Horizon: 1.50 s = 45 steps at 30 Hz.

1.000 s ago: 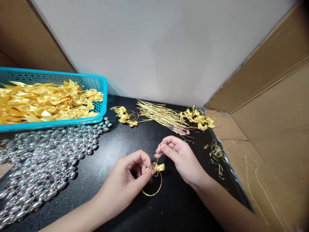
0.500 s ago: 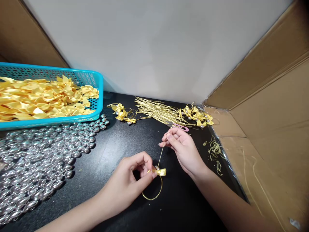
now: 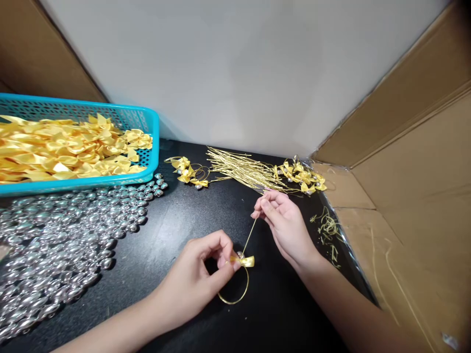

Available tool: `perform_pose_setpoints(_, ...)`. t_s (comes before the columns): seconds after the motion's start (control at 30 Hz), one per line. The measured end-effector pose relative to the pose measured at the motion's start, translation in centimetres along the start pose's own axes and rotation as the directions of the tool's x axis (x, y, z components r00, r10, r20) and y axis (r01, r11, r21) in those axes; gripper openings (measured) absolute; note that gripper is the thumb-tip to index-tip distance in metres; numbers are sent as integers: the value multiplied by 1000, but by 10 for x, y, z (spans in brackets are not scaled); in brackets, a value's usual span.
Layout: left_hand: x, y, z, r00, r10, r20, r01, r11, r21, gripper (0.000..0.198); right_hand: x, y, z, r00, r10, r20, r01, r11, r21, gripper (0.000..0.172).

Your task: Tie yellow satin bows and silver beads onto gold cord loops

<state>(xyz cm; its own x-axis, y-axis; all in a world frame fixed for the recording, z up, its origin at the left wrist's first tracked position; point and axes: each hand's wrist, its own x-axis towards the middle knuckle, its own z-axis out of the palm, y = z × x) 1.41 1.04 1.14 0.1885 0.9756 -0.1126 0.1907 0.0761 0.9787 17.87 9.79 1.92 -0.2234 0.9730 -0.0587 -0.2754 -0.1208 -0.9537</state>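
Observation:
Between thumb and fingertips, my left hand point(image 3: 204, 267) pinches a small yellow ribbon bow point(image 3: 248, 262). A silver bead point(image 3: 240, 255) sits against the bow's upper side, partly hidden by my fingers. Below hangs a loop of gold cord point(image 3: 235, 302). From the bow, a straight cord end point(image 3: 250, 236) runs up and right to my right hand point(image 3: 283, 223), whose fingertips are pinched on it, holding it taut. Just beyond my right hand, a bundle of gold cords point(image 3: 239, 166) lies on the black table point(image 3: 165, 235).
A blue basket point(image 3: 156, 142) of yellow bows stands at back left, with many silver beads point(image 3: 66, 245) spread before it. Bows with beads and cords point(image 3: 187, 174) lie at the back; another pile point(image 3: 303, 176) is at right. Cord scraps point(image 3: 329, 228) lie near the cardboard wall point(image 3: 419, 147).
My right hand has shifted slightly right and up, with the cord end leaning further right. My left hand keeps its pinch on the bow. The pink-handled tool is now hidden behind my right hand.

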Motion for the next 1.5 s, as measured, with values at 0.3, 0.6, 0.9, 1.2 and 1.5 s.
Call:
perform_pose_setpoints(0.3, 1, 0, 1, 1000, -26, -3, 26, 997, -68, 24, 2, -8, 0, 1000, 10, -2, -10, 998, 65, 16)
perform_pose_setpoints(0.6, 2, -3, 0, 992, -117, -36, 109, 978, -180, 13, -6, -20, 5, 988, 87, 129, -94, 994, 49, 17)
perform_pose_setpoints(0.9, 4, 5, 0, 982, -187, -6, 178, 942, -285, 16, -10, -24, 7, 975, 113, 193, -124, 991, 47, 18)
perform_pose_setpoints(1.2, 5, 7, -1, 983, -183, -19, 171, 944, -281, 14, -10, -25, 7, 974, 122, 190, -131, 991, 33, 19)
perform_pose_setpoints(1.5, 4, 5, 4, 970, -241, -23, 227, 937, -265, 19, -10, -23, 8, 973, 121, 194, -128, 991, 25, 20)
